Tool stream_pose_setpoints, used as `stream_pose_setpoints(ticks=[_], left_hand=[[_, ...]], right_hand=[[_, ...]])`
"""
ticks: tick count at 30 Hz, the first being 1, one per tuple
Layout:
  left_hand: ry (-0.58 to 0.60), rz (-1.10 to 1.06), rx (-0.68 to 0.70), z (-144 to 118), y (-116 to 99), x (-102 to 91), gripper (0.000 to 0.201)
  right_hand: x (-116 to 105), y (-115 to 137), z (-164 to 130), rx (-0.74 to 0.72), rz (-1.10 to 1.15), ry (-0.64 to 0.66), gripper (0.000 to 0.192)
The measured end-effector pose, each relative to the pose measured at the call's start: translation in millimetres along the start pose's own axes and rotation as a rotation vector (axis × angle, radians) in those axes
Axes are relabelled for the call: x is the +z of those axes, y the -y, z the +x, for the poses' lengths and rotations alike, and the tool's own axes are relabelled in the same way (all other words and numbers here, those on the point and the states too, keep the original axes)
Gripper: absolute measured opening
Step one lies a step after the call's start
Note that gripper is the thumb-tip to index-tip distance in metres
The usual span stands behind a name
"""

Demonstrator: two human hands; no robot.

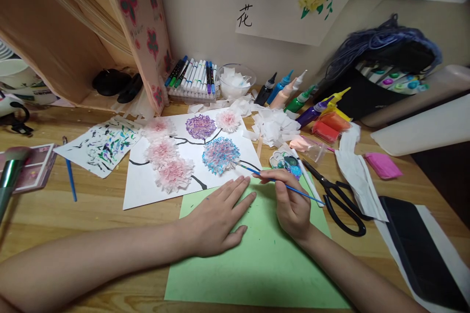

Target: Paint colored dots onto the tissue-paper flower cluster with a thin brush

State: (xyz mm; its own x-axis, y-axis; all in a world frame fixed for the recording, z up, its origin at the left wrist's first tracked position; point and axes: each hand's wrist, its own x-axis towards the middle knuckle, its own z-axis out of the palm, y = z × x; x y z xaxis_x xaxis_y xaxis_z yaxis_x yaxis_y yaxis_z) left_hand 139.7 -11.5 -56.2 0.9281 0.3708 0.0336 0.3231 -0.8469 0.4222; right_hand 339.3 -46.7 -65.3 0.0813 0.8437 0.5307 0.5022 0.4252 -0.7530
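Note:
My right hand (292, 205) grips a thin blue paintbrush (290, 187), its tip at the lower right edge of a blue and pink tissue flower (221, 155). That flower sits on a white sheet (147, 198) with painted dark branches. Pink-white tissue flowers (172, 171) and a purple one (200, 127) are on the same sheet. My left hand (220, 217) lies flat with fingers spread, its fingertips by the sheet's lower edge. Beneath both hands is a green sheet (235, 279). A small palette (286, 162) with blue and green paint stands just beyond my right hand.
Black scissors (340, 195), a black phone (418, 249) and a pink packet (384, 165) lie at the right. Paint bottles (286, 93), tissue scraps (275, 126) and markers (194, 76) line the back. At left are a paint-smeared paper (101, 146) and another brush (69, 176).

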Motion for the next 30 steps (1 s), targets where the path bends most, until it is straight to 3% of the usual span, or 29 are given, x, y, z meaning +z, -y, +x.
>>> stream_pose_setpoints(ticks=[21,26,30], left_hand=[[0.007,0.002,0.010,0.4,1.4,0.5,0.063],[0.013,-0.003,0.008,0.2,0.7,-0.3,0.063],[0.024,0.006,0.006,-0.5,-0.2,-1.8,0.064]], right_hand=[[-2.4,0.2,-0.3,-0.030,0.015,-0.056,0.027],[-3.6,0.0,0.3,-0.083,-0.024,0.019,0.026],[-2.1,0.4,1.2,-0.054,-0.066,-0.005,0.026]])
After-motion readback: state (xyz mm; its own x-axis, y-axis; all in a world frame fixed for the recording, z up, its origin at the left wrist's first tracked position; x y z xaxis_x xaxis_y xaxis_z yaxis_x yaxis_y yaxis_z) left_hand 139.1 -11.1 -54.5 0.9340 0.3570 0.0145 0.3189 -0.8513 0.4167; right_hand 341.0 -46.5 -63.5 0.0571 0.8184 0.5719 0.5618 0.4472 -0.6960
